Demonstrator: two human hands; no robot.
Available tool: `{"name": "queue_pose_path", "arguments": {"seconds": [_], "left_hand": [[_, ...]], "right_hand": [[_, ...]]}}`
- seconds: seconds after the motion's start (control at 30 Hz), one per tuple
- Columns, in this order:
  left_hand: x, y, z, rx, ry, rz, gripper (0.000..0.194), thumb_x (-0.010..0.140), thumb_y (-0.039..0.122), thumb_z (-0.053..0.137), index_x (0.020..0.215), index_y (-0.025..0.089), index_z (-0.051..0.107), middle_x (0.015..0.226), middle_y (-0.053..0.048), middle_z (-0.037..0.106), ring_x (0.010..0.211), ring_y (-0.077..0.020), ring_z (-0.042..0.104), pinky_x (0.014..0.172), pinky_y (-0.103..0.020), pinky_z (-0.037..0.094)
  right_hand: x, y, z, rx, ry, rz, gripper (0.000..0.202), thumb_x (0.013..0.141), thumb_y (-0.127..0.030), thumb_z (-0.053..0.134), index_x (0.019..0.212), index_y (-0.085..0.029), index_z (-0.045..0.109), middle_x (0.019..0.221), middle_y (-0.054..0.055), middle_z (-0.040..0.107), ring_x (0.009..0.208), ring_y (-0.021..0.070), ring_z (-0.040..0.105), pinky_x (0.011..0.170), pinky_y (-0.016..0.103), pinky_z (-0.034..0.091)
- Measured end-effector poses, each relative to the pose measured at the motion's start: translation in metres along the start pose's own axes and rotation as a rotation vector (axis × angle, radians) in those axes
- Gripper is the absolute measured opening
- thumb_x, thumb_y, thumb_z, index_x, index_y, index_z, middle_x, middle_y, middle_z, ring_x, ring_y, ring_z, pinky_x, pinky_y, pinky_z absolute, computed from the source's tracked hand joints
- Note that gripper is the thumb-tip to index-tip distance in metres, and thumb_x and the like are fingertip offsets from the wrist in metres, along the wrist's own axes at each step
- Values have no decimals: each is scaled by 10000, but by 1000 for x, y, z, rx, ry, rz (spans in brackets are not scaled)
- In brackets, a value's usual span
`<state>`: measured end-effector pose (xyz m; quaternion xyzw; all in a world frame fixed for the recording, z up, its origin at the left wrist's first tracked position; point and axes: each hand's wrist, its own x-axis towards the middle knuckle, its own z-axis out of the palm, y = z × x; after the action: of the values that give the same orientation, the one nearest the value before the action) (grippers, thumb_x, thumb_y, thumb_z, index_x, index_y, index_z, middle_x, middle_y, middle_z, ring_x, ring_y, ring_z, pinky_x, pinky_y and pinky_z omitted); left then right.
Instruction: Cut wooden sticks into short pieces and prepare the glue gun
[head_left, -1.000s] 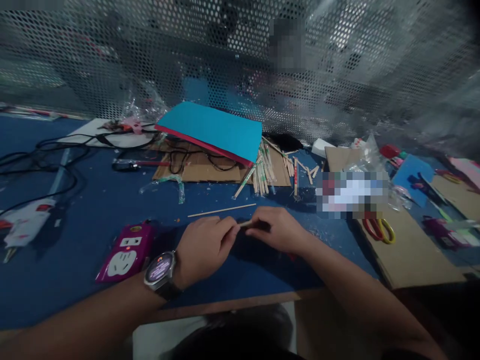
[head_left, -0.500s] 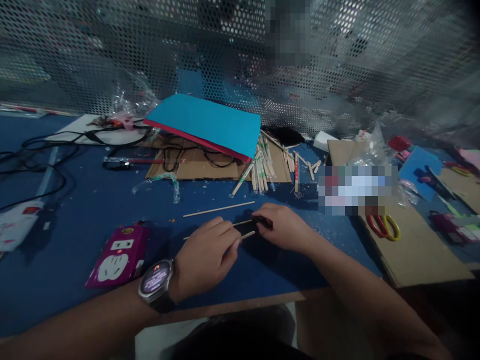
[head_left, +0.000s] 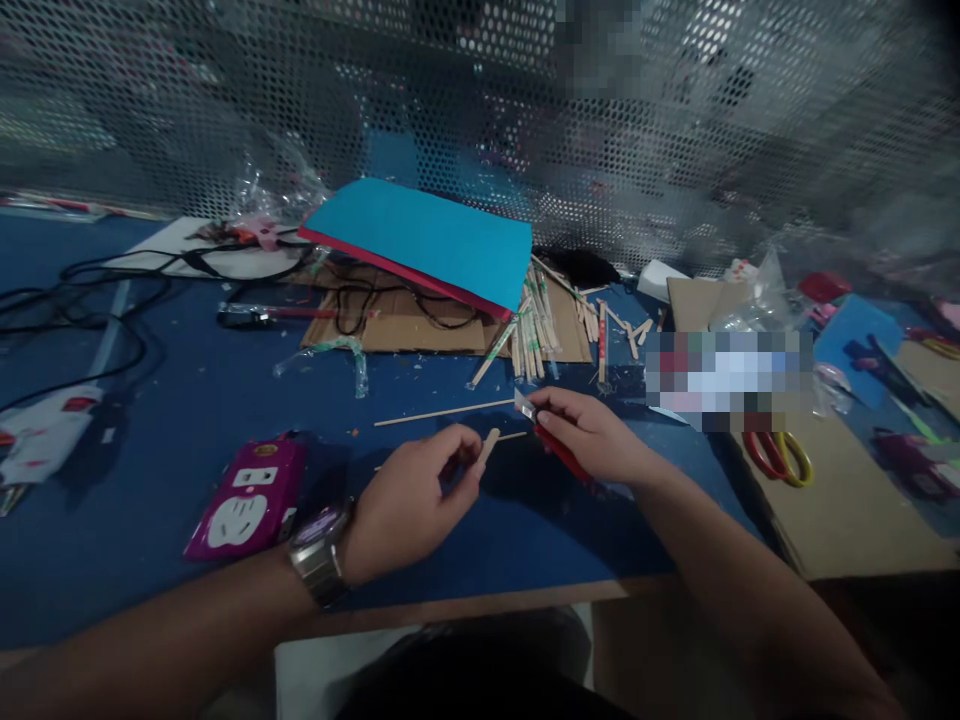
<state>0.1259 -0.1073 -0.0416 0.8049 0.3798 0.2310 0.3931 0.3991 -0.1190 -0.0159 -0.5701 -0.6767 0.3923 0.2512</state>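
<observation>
R hand (head_left: pixel 592 435): closed on knife (head_left: pixel 564 457), blade now showing | L hand (head_left: pixel 420 495): pinching stick (head_left: pixel 490 444), now tipped up | apart, prob. no cut rn

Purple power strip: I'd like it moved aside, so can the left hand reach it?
Probably yes: the purple power strip lies close by with nothing visible on top, though the left hand holds a wooden stick.

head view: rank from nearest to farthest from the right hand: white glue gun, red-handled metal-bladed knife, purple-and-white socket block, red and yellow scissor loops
1. Red-handled metal-bladed knife: in the grip of the right hand
2. Red and yellow scissor loops: to its right
3. Purple-and-white socket block: to its left
4. White glue gun: far left
</observation>
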Motion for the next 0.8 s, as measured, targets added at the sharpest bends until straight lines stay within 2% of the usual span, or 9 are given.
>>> {"name": "queue_pose_path", "arguments": {"seconds": [0.07, 0.13, 0.23, 0.33, 0.47, 0.63, 0.8], "left_hand": [[-2, 4, -2, -187, -13, -52, 128, 1067, 307, 551, 966, 237, 588, 824, 27, 722, 712, -145, 675, 679, -301, 495], [-3, 7, -3, -328, -17, -62, 142, 1080, 293, 515, 953, 238, 547, 826, 32, 729, 697, -125, 684, 684, -281, 523], [-4, 7, -1, -367, 1, -53, 71, 1072, 275, 536, 1023, 232, 563, 806, 38, 752, 681, -111, 697, 679, -253, 536], [-4, 6, 1, -377, -8, -61, 85, 1061, 272, 569, 1125, 229, 604, 792, 39, 772, 679, -115, 727, 667, -233, 570], [-4, 4, 4, -445, -33, -61, 197, 1035, 236, 603, 1230, 234, 628, 841, 33, 797, 673, -119, 774, 631, -209, 603], [-5, 3, 8, -457, -24, -26, 179, 1024, 245, 651, 1203, 233, 663, 911, 8, 826, 742, -141, 824, 649, -204, 621], [-4, 6, 6, -315, 38, 21, 151, 990, 247, 666, 1124, 200, 718, 860, -4, 811, 699, -129, 781, 630, -205, 590]], "right_hand": [[-3, -1, 3, 64, -28, 1, 320, 1106, -350, 476, 1300, -209, 687, 837, -3, 677, 707, 153, 663, 703, 299, 548], [-7, -1, 7, 138, -70, -17, 332, 1092, -353, 519, 1362, -215, 654, 880, -1, 670, 697, 142, 655, 688, 294, 565], [-12, -1, 15, 278, -120, -80, 366, 1045, -359, 658, 1391, -242, 648, 973, 13, 683, 745, 138, 668, 706, 292, 581], [-15, -2, 20, 328, -116, -128, 297, 1014, -389, 741, 1271, -241, 732, 916, 5, 696, 726, 130, 639, 686, 276, 539], [-15, -7, 21, 252, -75, -156, 232, 958, -397, 815, 1124, -236, 808, 936, 25, 763, 754, 139, 637, 695, 280, 505], [-15, -10, 23, 354, -97, 56, 251, 859, -419, 900, 937, -210, 786, 758, -3, 728, 648, 127, 609, 611, 261, 478], [-15, -10, 23, 495, -183, 193, 348, 819, -484, 932, 919, -200, 756, 698, -21, 699, 547, 111, 598, 511, 238, 474]]}}
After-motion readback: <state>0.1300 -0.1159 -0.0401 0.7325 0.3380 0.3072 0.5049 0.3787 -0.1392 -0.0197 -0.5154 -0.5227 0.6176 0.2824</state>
